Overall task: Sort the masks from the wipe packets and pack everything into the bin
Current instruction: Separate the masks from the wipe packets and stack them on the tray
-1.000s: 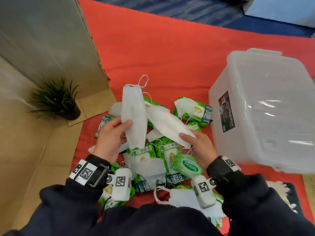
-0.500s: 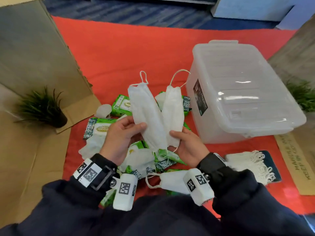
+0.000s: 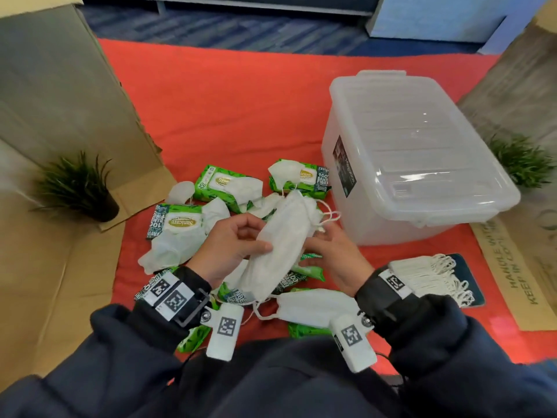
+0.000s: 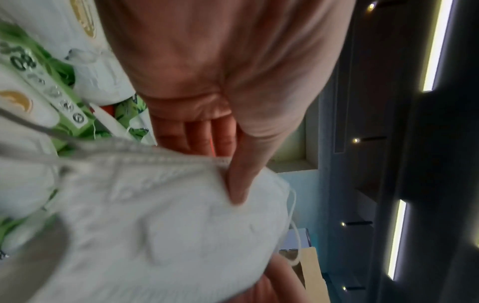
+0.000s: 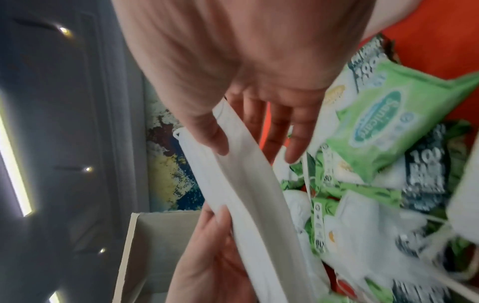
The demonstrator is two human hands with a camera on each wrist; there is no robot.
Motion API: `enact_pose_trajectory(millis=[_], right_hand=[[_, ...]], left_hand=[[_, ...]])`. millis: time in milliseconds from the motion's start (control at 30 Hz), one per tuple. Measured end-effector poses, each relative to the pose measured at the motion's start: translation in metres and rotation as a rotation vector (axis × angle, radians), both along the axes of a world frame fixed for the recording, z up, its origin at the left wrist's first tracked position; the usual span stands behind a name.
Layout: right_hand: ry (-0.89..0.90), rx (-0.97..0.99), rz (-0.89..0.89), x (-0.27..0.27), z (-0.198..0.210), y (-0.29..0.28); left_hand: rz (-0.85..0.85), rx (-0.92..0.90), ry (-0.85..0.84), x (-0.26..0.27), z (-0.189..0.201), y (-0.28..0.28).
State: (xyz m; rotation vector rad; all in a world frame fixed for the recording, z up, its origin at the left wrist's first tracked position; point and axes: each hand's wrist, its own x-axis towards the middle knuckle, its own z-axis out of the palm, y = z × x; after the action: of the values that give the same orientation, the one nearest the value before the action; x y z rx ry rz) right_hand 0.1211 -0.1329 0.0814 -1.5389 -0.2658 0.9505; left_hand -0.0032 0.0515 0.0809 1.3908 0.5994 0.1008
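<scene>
Two white masks (image 3: 280, 242) lie stacked together between my hands, above the pile. My left hand (image 3: 259, 236) grips their lower half, thumb on top (image 4: 238, 184). My right hand (image 3: 322, 245) pinches their upper edge, the thumb (image 5: 215, 139) on one face and the fingers behind. Green wipe packets (image 3: 223, 184) and loose masks (image 3: 171, 248) are mixed on the red mat (image 3: 241, 101) under my hands. Another mask (image 3: 316, 306) lies close to my body. The clear plastic bin (image 3: 422, 164) stands to the right with its lid on.
A neat stack of masks (image 3: 428, 276) rests on a dark pad right of my right wrist. Cardboard walls (image 3: 60, 101) flank the mat. A potted plant (image 3: 81, 188) sits at the left and another (image 3: 521, 161) behind the bin.
The two masks, held apart and upright before, have come together into one stack tilted to the right. My hands have closed in on each other.
</scene>
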Motion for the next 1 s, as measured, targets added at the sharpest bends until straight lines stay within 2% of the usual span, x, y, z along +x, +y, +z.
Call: enact_pose_trajectory(millis=[100, 167, 300, 400, 467, 533, 667, 733, 767, 867, 933, 1000], right_hand=[[-0.224, 0.005, -0.105, 0.017, 0.007, -0.002], [-0.269, -0.043, -0.099, 0.026, 0.018, -0.003], [-0.065, -0.117, -0.019, 0.042, 0.023, -0.008], [0.196, -0.037, -0.042, 0.042, 0.016, -0.013], [0.275, -0.013, -0.043, 0.037, 0.009, -0.014], [0.098, -0.065, 0.068, 0.029, -0.001, -0.018], [-0.442, -0.416, 0.371, 0.021, -0.014, -0.031], [-0.603, -0.483, 0.403, 0.022, -0.020, -0.035], [-0.624, -0.478, 0.389, 0.023, -0.022, -0.038], [-0.471, -0.373, 0.230, 0.027, -0.024, -0.048], [-0.185, -0.185, 0.053, 0.032, -0.020, -0.057], [0.226, 0.014, -0.178, 0.042, -0.016, -0.067]], left_hand=[[-0.131, 0.004, 0.047, -0.011, -0.004, 0.008], [-0.191, 0.020, 0.085, -0.018, -0.008, 0.011], [-0.347, 0.178, 0.167, -0.030, -0.011, 0.018], [-0.407, 0.269, 0.193, -0.035, -0.011, 0.020], [-0.428, 0.285, 0.192, -0.036, -0.012, 0.019], [-0.446, 0.316, 0.204, -0.037, -0.013, 0.016], [-0.495, 0.371, 0.240, -0.034, -0.019, 0.011], [-0.517, 0.399, 0.266, -0.033, -0.023, 0.008], [-0.529, 0.419, 0.279, -0.033, -0.026, 0.006], [-0.542, 0.399, 0.301, -0.032, -0.035, 0.000], [-0.539, 0.333, 0.335, -0.031, -0.044, -0.005], [-0.473, 0.220, 0.395, -0.030, -0.055, -0.012]])
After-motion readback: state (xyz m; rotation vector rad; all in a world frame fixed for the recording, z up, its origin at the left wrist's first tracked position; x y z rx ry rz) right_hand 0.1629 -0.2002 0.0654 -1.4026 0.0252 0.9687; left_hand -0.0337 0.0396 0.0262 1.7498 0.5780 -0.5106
